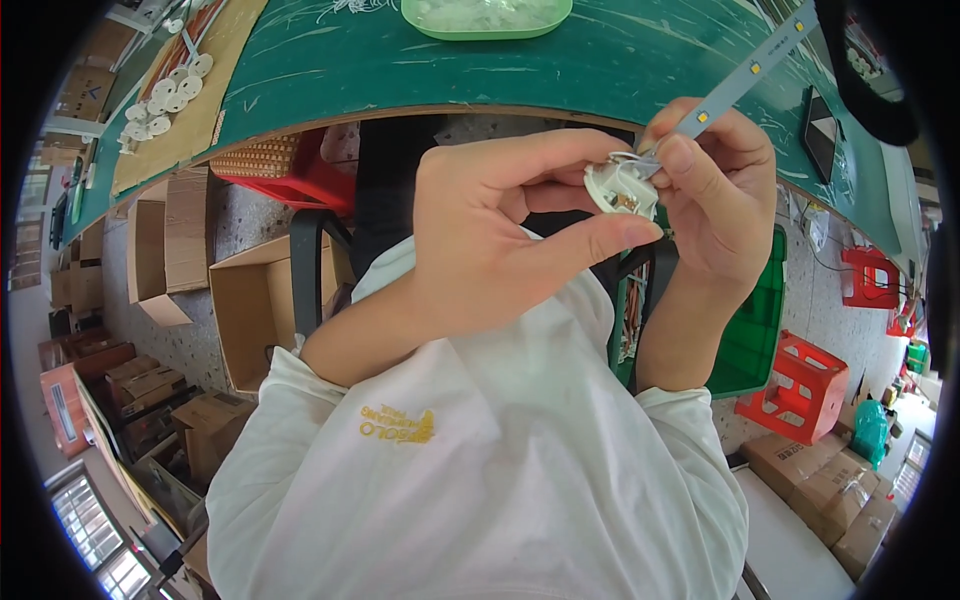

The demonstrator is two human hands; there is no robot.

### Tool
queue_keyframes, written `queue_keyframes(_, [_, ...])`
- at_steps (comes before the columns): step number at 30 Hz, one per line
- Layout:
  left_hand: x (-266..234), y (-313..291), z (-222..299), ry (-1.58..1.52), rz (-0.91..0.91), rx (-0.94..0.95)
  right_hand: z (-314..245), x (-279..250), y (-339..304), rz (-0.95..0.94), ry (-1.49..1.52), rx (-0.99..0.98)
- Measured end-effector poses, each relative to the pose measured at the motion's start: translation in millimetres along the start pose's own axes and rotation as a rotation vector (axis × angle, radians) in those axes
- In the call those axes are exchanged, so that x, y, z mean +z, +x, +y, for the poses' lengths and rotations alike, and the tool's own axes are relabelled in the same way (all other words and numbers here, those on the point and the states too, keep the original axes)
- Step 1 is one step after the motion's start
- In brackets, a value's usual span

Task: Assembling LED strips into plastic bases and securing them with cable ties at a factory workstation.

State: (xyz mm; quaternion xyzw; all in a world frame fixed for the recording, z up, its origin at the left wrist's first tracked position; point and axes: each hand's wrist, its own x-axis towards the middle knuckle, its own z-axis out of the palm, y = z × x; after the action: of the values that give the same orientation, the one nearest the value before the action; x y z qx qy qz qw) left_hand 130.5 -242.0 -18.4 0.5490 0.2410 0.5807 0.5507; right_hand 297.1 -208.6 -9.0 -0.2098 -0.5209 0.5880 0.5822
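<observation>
Between the thumb and fingers of my left hand (500, 225) is a small round white plastic housing (607, 183), its open side showing parts and thin wires inside. My right hand (722, 190) pinches the lower end of a narrow white LED strip board (752, 72), which slants up to the right with small yellow chips along it. Thin pale wires (634, 158) lie between the strip's end and the housing. Both hands are close together in front of my chest, near the table's front edge. The right fingertips partly hide where the wires meet the strip.
The green tabletop (330, 75) carries a light green tray (487, 32) at the back, white round pieces on wires (170, 95) at the left, and a dark phone (819, 133) at the right. Cardboard boxes (262, 310), a green bin (752, 330) and red stools (803, 388) stand below.
</observation>
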Motion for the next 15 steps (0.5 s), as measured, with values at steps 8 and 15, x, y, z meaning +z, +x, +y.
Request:
queue_keyframes(8, [-0.9,-0.5,-0.3,-0.293,0.011,-0.178,10.2,-7.9,-0.5,-0.102,0.045,-0.184])
queue_keyframes(15, [-3.4,-4.6,-8.5,-0.063,0.063,0.056,7.5,0.0,-5.2,-0.143,-0.146,-0.357])
